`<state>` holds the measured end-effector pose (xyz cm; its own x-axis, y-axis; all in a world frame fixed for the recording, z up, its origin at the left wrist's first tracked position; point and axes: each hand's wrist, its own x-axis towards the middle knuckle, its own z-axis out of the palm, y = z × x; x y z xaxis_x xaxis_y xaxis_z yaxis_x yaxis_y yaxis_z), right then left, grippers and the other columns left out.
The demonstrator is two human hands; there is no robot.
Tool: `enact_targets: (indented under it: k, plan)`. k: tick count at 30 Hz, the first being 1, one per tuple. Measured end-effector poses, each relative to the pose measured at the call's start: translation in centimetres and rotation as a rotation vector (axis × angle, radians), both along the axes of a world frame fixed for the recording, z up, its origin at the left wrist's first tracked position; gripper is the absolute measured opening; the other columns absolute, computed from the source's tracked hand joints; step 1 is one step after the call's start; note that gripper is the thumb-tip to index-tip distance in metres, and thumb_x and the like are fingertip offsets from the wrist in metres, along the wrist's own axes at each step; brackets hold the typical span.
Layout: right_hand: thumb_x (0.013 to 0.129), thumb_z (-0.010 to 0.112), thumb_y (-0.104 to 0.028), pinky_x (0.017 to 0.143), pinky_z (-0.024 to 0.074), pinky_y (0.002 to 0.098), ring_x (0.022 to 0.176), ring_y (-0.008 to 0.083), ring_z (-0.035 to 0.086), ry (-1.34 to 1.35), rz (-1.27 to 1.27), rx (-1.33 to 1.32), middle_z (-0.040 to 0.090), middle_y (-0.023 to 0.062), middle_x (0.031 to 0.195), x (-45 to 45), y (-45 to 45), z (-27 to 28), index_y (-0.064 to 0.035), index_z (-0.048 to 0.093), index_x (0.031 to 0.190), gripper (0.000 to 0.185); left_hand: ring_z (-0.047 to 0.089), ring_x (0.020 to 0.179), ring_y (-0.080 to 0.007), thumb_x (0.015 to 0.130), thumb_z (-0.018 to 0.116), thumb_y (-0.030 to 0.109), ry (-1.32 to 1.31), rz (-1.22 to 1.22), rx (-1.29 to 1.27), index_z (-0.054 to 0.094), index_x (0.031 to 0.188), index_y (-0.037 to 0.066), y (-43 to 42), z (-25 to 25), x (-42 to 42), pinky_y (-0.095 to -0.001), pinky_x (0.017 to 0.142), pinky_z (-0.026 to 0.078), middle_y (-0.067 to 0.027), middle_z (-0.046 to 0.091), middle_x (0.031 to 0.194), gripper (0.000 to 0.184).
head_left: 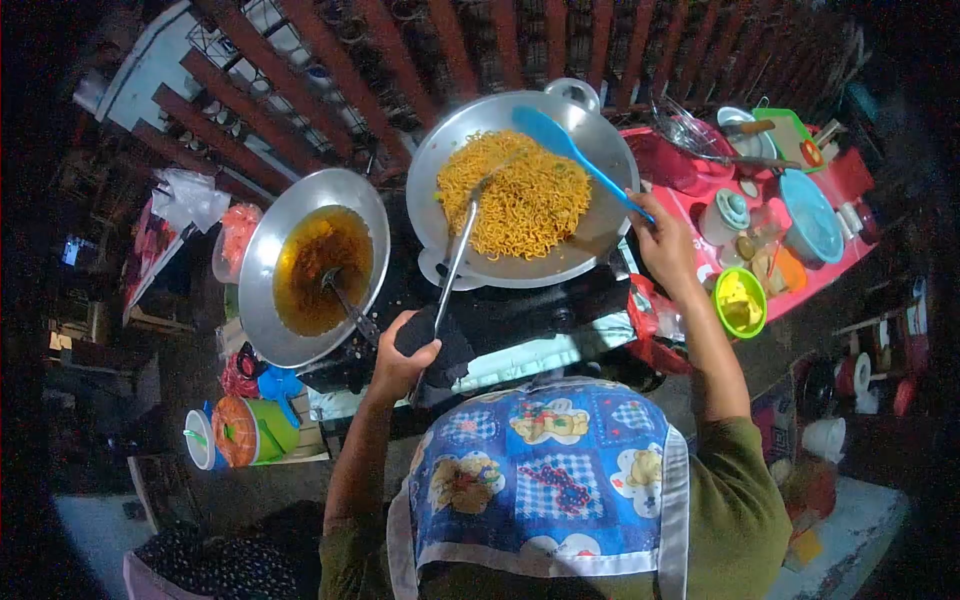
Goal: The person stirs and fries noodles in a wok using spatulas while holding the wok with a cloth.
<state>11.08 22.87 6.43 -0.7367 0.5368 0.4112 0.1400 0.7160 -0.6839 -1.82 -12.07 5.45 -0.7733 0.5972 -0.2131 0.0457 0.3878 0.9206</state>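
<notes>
A large metal wok [610,165] on the stove holds a heap of yellow-brown noodles [530,205]. My left hand [403,358] is closed around a black cloth [447,350] and the handle of a long metal cooking utensil [457,258]. That utensil's head is partly buried in the noodles, so its shape is unclear. On the other side, my right hand [665,245] grips a blue spatula [580,155], whose blade rests at the noodles' far edge. Left of the noodles stands a second wok [262,260] with brown oily liquid and a ladle [345,300] in it.
To the right, a pink table [690,215] bears jars, a light-blue basin [812,218] and a green bowl [740,303] with yellow contents. A green bucket [275,430] stands low on the left. Wooden slats [510,45] rise behind the stove.
</notes>
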Motion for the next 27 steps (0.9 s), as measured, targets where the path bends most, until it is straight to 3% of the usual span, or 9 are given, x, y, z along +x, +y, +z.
enact_targets:
  k: [2, 7, 11, 14, 19, 21, 25, 26, 27]
  plan:
    - [0.076, 0.054, -0.006, 0.068, 0.0468, 0.0435, 0.080, 0.0371, 0.058, -0.085, -0.001, -0.045, 0.061, 0.0170, 0.086, -0.4, -1.2, -0.1, -0.0172, 0.052, 0.111, 0.037, 0.057, 0.081, -0.0152, 0.069, 0.066, 0.010, -0.088, 0.241, 0.083, 0.052, 0.103, -0.002, 0.2, -0.5, 0.7, -0.0274, 0.076, 0.046, -0.0072, 0.058, 0.091, 0.039]
    - [0.080, 0.055, -0.013, 0.067, 0.0454, 0.0437, 0.079, 0.0381, 0.058, -0.217, -0.074, -0.140, 0.060, 0.0202, 0.086, -0.8, -1.7, -1.2, -0.0145, 0.051, 0.110, 0.030, 0.058, 0.084, -0.0180, 0.069, 0.065, 0.010, -0.365, 0.168, 0.211, 0.051, 0.107, -0.003, -0.2, -1.1, 0.4, -0.0291, 0.079, 0.046, -0.0089, 0.059, 0.095, 0.043]
    - [0.082, 0.054, -0.016, 0.066, 0.0450, 0.0435, 0.079, 0.0380, 0.058, -0.026, -0.042, -0.292, 0.060, 0.0207, 0.085, -1.2, -3.4, -1.8, -0.0125, 0.052, 0.108, 0.026, 0.058, 0.083, -0.0181, 0.069, 0.062, 0.009, -0.535, 0.346, 0.156, 0.052, 0.106, -0.001, 0.7, 1.4, 1.6, -0.0315, 0.079, 0.046, -0.0086, 0.058, 0.092, 0.040]
    - [0.085, 0.052, -0.018, 0.067, 0.0457, 0.0392, 0.082, 0.0385, 0.058, -0.218, 0.008, -0.228, 0.060, 0.0217, 0.085, -1.0, -3.1, -4.1, -0.0081, 0.050, 0.105, 0.023, 0.058, 0.078, -0.0170, 0.070, 0.062, 0.014, -0.435, 0.329, 0.103, 0.054, 0.104, 0.001, -0.3, 0.0, 1.1, -0.0303, 0.072, 0.048, -0.0077, 0.058, 0.090, 0.038]
    - [0.086, 0.049, -0.018, 0.070, 0.0453, 0.0415, 0.085, 0.0389, 0.057, -0.088, -0.052, -0.464, 0.059, 0.0225, 0.087, -1.5, -5.7, -1.9, -0.0066, 0.047, 0.107, 0.024, 0.058, 0.066, -0.0141, 0.072, 0.060, 0.016, -0.561, 0.404, 0.216, 0.057, 0.096, 0.002, 0.2, 0.3, 1.7, -0.0259, 0.060, 0.048, -0.0043, 0.059, 0.081, 0.029]
    - [0.087, 0.048, -0.016, 0.067, 0.0446, 0.0426, 0.083, 0.0398, 0.057, -0.056, 0.071, -0.263, 0.060, 0.0218, 0.082, -1.9, -6.3, -2.9, -0.0071, 0.045, 0.109, 0.024, 0.057, 0.068, -0.0133, 0.077, 0.059, 0.025, -0.589, 0.288, 0.268, 0.062, 0.087, 0.001, -0.5, -1.9, 1.1, -0.0257, 0.064, 0.045, -0.0041, 0.060, 0.074, 0.026]
    - [0.086, 0.049, -0.013, 0.063, 0.0430, 0.0467, 0.079, 0.0435, 0.056, -0.122, -0.028, -0.307, 0.058, 0.0252, 0.076, -1.8, -6.7, -3.6, -0.0078, 0.042, 0.110, 0.025, 0.059, 0.067, -0.0122, 0.082, 0.054, 0.020, -0.482, 0.204, 0.234, 0.061, 0.089, 0.000, -1.2, -4.5, 0.3, -0.0231, 0.062, 0.047, -0.0054, 0.062, 0.078, 0.022]
    - [0.086, 0.049, -0.013, 0.063, 0.0430, 0.0467, 0.079, 0.0435, 0.056, -0.122, -0.032, -0.311, 0.058, 0.0252, 0.076, -1.7, -6.8, -3.7, -0.0078, 0.042, 0.110, 0.025, 0.061, 0.068, -0.0147, 0.082, 0.053, 0.019, -0.140, 0.138, 0.178, 0.061, 0.088, -0.002, -1.3, -4.9, 0.7, -0.0238, 0.062, 0.049, -0.0074, 0.063, 0.079, 0.023]
    - [0.086, 0.048, -0.013, 0.062, 0.0425, 0.0474, 0.078, 0.0438, 0.056, -0.083, -0.014, -0.256, 0.058, 0.0256, 0.076, -1.6, -6.9, -3.9, -0.0079, 0.042, 0.109, 0.025, 0.061, 0.068, -0.0147, 0.082, 0.053, 0.019, -0.144, 0.135, 0.174, 0.061, 0.088, -0.002, -1.1, -4.0, 1.0, -0.0238, 0.062, 0.049, -0.0074, 0.063, 0.079, 0.023]
